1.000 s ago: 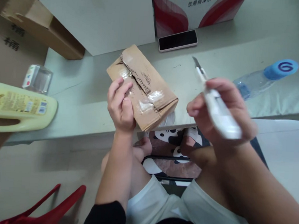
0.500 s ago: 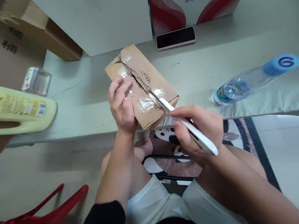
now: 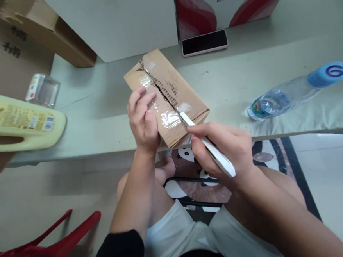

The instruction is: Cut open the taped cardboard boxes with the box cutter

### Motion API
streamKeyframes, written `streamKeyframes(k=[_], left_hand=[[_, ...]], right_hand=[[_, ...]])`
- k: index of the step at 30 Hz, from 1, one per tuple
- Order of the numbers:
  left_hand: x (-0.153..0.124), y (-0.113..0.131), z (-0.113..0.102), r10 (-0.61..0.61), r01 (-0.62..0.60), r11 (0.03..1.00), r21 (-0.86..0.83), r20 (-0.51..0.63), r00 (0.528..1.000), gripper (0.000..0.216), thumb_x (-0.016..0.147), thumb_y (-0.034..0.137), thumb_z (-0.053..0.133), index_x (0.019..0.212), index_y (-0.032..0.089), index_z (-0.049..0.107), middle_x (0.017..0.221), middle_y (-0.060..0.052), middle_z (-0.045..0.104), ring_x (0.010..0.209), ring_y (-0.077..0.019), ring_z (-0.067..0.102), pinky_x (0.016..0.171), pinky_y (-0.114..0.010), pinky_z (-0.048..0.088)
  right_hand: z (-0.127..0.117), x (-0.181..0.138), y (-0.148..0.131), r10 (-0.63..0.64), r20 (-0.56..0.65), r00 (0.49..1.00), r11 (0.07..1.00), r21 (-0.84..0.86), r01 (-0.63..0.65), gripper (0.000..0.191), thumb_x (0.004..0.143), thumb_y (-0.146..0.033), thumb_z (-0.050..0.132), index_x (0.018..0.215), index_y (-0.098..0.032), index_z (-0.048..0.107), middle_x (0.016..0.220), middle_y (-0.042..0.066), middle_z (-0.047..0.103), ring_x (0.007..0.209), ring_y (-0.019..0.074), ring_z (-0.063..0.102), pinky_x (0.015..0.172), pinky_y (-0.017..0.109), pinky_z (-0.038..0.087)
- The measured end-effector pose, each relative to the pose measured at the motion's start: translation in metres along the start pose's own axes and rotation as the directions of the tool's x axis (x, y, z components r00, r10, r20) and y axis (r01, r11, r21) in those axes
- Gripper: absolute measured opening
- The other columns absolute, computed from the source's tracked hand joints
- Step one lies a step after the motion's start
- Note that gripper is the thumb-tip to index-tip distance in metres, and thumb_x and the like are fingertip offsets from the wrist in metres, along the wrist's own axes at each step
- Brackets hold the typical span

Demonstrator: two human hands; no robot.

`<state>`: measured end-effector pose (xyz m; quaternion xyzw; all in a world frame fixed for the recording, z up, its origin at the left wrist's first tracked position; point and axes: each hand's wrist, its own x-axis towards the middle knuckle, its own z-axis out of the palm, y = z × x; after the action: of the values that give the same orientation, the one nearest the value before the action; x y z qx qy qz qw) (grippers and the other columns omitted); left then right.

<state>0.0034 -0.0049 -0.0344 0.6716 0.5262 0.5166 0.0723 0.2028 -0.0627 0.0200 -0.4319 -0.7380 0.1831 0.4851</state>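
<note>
A small brown cardboard box sits at an angle near the table's front edge. A ragged slit runs along its top between strips of clear tape, with torn corrugation showing beside it. My left hand grips the box at its near left side, fingers curled over the top face. In my right hand is a white utility knife, held like a pen. The knife's front end meets the slit near the right end of the box; its blade is mostly hidden there.
A phone lies behind the box, before a red and white carton. To the right, a water bottle stands near the edge. Left are a clear plastic container and a yellow jug. A red stool is below.
The knife has moved left and toward the slit, and its metal blade, visible before, is now mostly out of sight. My left hand keeps its place on the box.
</note>
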Motion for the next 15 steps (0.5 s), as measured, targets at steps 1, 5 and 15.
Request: streamKeyframes(k=[1,5,15], left_hand=[[0.0,0.0,0.0,-0.003,0.003,1.0,0.008,-0.002,1.0,0.05,0.096,0.053,0.035,0.115,0.021,0.069,0.135,-0.01,0.056,0.132,-0.0285,0.053,0.117,-0.045,0.04],[0.0,0.001,0.002,0.004,-0.004,1.0,0.002,-0.022,1.0,0.047,0.096,0.049,0.037,0.112,0.02,0.071,0.133,-0.01,0.058,0.13,-0.0284,0.054,0.116,-0.045,0.041],[0.001,0.008,0.004,-0.029,0.027,0.999,-0.03,-0.044,0.999,0.043,0.094,0.039,0.037,0.11,0.018,0.072,0.13,-0.011,0.06,0.129,-0.0277,0.055,0.116,-0.045,0.042]], right_hand=[[0.001,0.001,0.0,0.0,0.012,1.0,1.0,-0.012,0.0,0.012,0.089,-0.015,0.056,0.088,-0.018,0.068,0.072,-0.001,0.072,0.058,0.008,0.063,0.055,0.02,0.047],[0.002,0.005,0.0,0.028,0.032,0.999,1.0,-0.012,-0.028,0.013,0.088,-0.015,0.056,0.087,-0.017,0.068,0.067,-0.002,0.07,0.051,0.0056,0.058,0.051,0.018,0.043],[-0.02,0.004,-0.006,0.016,0.003,1.0,1.0,-0.019,-0.016,0.014,0.081,-0.014,0.056,0.07,-0.021,0.06,0.05,-0.004,0.056,0.042,0.0051,0.049,0.043,0.019,0.038]])
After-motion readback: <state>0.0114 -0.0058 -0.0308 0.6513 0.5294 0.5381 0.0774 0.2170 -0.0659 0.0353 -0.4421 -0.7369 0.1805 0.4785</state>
